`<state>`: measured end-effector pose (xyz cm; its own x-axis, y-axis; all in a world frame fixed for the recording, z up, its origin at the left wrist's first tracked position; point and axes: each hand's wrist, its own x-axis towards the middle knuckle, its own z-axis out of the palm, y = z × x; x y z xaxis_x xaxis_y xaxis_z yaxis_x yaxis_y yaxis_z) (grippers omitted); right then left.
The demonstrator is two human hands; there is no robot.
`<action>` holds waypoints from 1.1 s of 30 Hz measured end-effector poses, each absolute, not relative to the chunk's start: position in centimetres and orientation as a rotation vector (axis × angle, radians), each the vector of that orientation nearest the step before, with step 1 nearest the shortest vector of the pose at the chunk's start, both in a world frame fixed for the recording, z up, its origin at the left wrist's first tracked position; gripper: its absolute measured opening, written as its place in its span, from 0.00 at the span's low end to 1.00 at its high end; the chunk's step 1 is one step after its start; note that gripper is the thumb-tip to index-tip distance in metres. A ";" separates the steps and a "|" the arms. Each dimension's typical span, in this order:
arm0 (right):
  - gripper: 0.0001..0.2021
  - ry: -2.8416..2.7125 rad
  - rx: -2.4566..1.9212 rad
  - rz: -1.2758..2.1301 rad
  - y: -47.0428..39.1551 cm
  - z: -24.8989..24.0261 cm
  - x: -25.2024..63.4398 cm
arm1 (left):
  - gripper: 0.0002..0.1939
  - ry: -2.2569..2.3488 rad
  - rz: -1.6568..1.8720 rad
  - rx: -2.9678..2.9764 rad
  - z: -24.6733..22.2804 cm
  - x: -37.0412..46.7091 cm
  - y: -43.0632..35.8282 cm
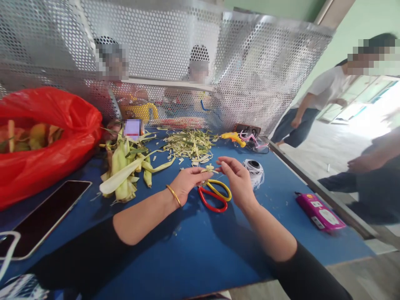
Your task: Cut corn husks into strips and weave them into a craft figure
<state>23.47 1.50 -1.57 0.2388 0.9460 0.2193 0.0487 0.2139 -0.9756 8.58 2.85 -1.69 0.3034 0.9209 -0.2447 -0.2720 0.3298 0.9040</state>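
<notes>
My left hand (190, 182), with a gold bangle at the wrist, pinches a small pale yellow-green piece of husk (208, 168). My right hand (236, 179) is at the other side of the piece, thumb and fingertips close together; whatever lies between them is too small to make out. Scissors (215, 197) with one red and one yellow handle lie on the blue table just below both hands. Beyond the hands is a pile of cut husk strips (190, 143). Whole green husks (120, 173) lie to the left. A spool of white thread (254, 170) sits right of my right hand.
A red plastic bag (81, 141) and a dark tablet (46, 216) are at the left. A yellow glue gun (233, 138), glasses and a dark phone lie at the back right. A purple packet (320, 211) is near the right edge. People are behind the perforated screen (162, 46) and at right.
</notes>
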 end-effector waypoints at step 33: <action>0.16 -1.493 -1.164 1.042 0.6 -2.0 22.5 | 0.22 0.755 0.997 1.015 -1.7 7.7 3.8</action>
